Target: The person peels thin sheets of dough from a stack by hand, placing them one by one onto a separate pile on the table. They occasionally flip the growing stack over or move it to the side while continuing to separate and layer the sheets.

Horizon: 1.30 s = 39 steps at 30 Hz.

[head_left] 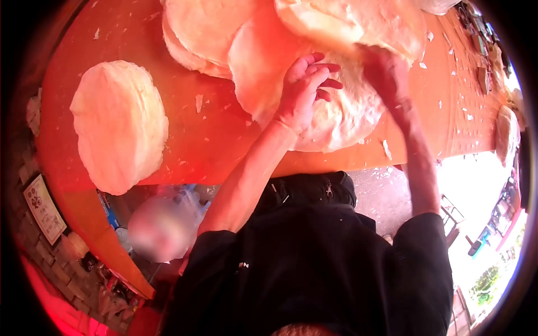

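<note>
Several pale, soft, rounded pads that look like cotton wadding lie overlapped on the orange-red table. My left hand point(305, 89) is over the nearest wadding pad point(342, 120), its fingers apart and slightly curled, holding nothing. My right hand point(384, 73) is closed at the border between this pad and the upper wadding pad point(386, 22), seemingly pinching the soft material. Its fingertips are partly hidden. The near pad has a wrinkled, uneven surface. Further left, more flat pads point(210, 33) overlap one another.
A separate thick stack of oval pads point(117, 123) stands at the table's left. White scraps point(199, 103) dot the orange-red table point(196, 145). Its near edge runs just before my body. Beneath it, a blurred round shape point(161, 229) shows. Assorted items point(482, 47) line the far right.
</note>
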Each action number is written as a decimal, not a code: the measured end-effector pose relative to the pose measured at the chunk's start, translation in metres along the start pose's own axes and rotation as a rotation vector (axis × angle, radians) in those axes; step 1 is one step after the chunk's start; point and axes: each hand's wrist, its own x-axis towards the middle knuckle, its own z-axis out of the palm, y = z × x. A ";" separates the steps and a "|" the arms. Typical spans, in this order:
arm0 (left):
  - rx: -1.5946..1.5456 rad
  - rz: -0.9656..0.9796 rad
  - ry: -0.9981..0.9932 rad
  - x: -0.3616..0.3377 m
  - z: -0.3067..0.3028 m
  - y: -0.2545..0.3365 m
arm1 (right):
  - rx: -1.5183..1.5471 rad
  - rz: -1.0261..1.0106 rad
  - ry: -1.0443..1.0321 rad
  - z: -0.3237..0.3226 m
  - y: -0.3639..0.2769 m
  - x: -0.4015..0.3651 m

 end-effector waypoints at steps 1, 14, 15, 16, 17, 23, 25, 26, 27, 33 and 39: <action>0.064 -0.017 0.044 -0.009 -0.003 0.005 | -0.005 0.021 0.012 -0.018 0.010 0.012; 0.478 0.068 0.520 -0.101 -0.101 0.011 | 0.215 -0.354 -0.130 -0.016 -0.107 -0.076; 0.424 0.016 0.479 -0.099 -0.101 0.014 | 0.221 -0.277 -0.296 -0.038 -0.115 -0.069; 0.370 -0.038 0.430 -0.098 -0.101 0.015 | 0.218 -0.283 -0.298 -0.042 -0.120 -0.071; 0.409 -0.042 0.387 -0.097 -0.103 0.014 | 0.221 -0.283 -0.255 -0.047 -0.123 -0.073; 0.462 0.138 0.324 -0.097 -0.108 0.007 | 0.237 -0.288 -0.258 -0.026 -0.136 -0.087; 0.361 0.153 0.319 -0.097 -0.112 0.000 | 0.242 -0.282 -0.204 -0.037 -0.142 -0.081; 0.262 0.189 0.315 -0.093 -0.109 0.003 | 0.235 -0.280 -0.195 -0.039 -0.144 -0.081; 0.094 0.046 0.267 -0.097 -0.102 0.012 | 0.292 -0.276 -0.224 -0.040 -0.149 -0.084; -0.030 0.098 0.164 -0.094 -0.093 0.001 | 0.633 -0.065 -0.401 -0.062 -0.140 -0.054; 0.747 0.411 0.142 -0.098 -0.075 0.004 | 0.649 0.138 -0.389 -0.063 -0.173 -0.011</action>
